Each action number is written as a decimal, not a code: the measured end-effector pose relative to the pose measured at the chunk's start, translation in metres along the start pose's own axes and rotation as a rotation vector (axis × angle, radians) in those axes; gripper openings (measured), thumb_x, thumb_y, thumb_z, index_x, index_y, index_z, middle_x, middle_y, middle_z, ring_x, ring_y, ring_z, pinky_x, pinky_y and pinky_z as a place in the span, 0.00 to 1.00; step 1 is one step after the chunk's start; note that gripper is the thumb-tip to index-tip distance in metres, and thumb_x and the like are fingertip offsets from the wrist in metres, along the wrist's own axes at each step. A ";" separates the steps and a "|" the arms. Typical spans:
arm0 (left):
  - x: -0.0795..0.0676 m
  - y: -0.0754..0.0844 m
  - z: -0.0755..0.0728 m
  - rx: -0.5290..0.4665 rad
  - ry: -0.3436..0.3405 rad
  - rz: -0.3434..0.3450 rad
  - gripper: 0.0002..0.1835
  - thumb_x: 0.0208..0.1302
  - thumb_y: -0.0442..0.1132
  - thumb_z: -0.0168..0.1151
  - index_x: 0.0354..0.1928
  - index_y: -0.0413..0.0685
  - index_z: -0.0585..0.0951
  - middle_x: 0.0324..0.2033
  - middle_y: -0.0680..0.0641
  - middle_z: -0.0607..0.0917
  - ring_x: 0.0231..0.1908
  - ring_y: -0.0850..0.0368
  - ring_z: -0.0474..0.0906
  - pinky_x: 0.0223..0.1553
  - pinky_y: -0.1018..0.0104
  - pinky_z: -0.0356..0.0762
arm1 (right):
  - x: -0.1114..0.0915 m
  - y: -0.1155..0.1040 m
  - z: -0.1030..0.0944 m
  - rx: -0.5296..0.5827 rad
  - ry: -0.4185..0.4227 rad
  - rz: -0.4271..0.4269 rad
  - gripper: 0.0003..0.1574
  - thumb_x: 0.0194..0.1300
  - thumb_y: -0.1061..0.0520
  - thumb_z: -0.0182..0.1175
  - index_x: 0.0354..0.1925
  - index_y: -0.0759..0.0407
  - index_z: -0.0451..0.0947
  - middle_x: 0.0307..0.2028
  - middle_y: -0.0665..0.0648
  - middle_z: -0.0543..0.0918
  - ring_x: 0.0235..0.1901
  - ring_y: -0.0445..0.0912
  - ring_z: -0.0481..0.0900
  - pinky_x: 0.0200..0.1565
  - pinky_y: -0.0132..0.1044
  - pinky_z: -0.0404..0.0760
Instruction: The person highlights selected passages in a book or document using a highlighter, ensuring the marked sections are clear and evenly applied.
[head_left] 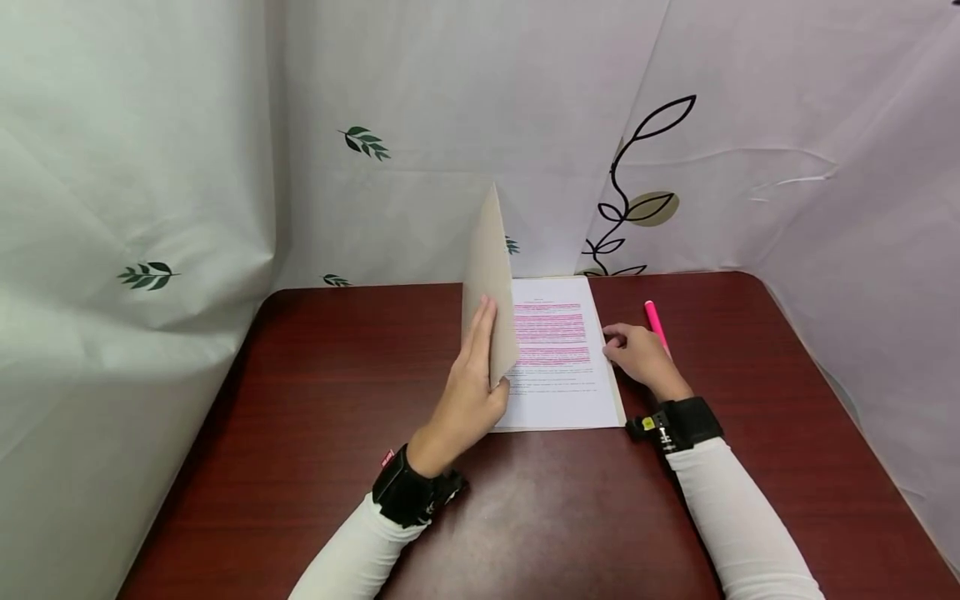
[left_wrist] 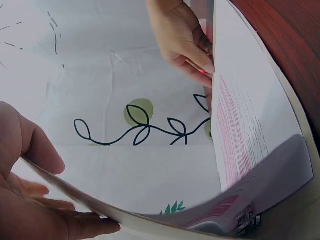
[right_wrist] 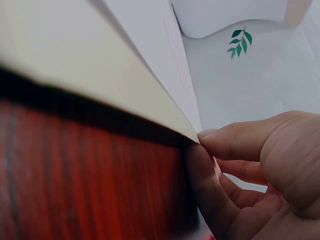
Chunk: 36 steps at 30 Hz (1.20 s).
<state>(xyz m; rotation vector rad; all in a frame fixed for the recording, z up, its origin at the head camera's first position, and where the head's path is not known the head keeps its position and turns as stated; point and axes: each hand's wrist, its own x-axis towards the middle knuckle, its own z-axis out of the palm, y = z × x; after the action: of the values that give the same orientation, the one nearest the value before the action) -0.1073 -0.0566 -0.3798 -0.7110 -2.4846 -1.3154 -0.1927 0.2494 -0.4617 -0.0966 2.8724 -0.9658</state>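
A cream file folder stands open on the table, its front cover (head_left: 491, 287) raised nearly upright. Inside lies a printed page (head_left: 555, 400) with many lines marked in pink. My left hand (head_left: 467, 400) holds the raised cover near its lower part, with the thumb on one face and the fingers on the other in the left wrist view. At the folder's right edge, my right hand (head_left: 643, 358) pinches the cream back cover (right_wrist: 125, 95) between thumb and index finger. A metal fastener (left_wrist: 246, 221) shows at the fold, where the cover's inner side lies in shadow.
A pink highlighter (head_left: 655, 321) lies on the dark red-brown table (head_left: 337, 375), just beyond the right hand. Pale curtains (head_left: 450, 100) with leaf prints hang along the table's back and sides.
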 end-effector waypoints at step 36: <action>0.014 0.014 0.066 0.436 -0.447 -0.006 0.45 0.65 0.41 0.72 0.80 0.48 0.59 0.80 0.35 0.56 0.80 0.31 0.48 0.72 0.29 0.58 | 0.002 0.000 0.002 0.115 0.026 0.052 0.16 0.68 0.61 0.61 0.50 0.67 0.84 0.34 0.60 0.88 0.26 0.41 0.81 0.36 0.35 0.78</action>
<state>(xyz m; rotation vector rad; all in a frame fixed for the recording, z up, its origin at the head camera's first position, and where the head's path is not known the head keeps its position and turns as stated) -0.1109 0.0088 -0.4011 -0.9633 -2.9727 -0.6145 -0.1945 0.2483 -0.4634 0.0006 2.8195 -1.1265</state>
